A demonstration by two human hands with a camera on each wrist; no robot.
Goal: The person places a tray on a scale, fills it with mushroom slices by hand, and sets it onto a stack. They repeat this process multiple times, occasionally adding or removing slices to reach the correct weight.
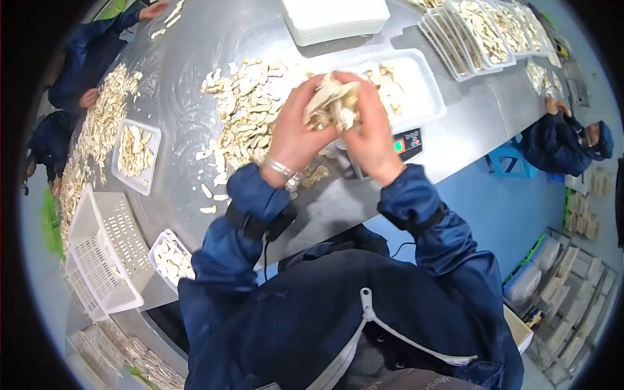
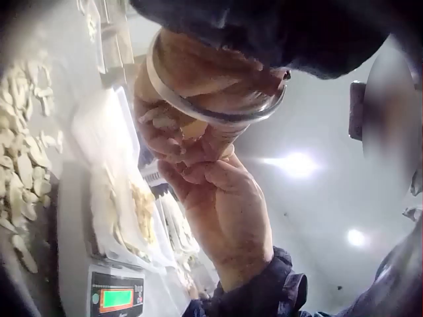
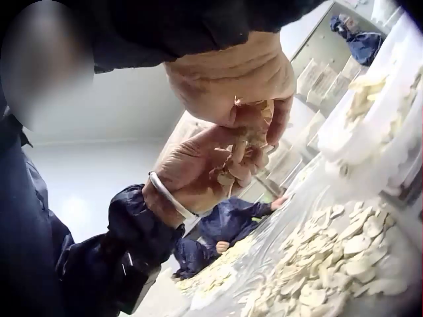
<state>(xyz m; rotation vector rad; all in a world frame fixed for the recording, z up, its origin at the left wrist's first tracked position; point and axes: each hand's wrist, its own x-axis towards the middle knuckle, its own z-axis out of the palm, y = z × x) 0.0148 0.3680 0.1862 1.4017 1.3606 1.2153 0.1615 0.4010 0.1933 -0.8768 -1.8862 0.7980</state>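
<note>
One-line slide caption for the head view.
Left hand and right hand hold mushroom slices above a metal table, near a tray and scale.

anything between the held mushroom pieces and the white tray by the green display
Nothing visible: the left hand and right hand hold the mushroom pieces above the table, and the white tray is open-topped, with more pieces inside.
</note>
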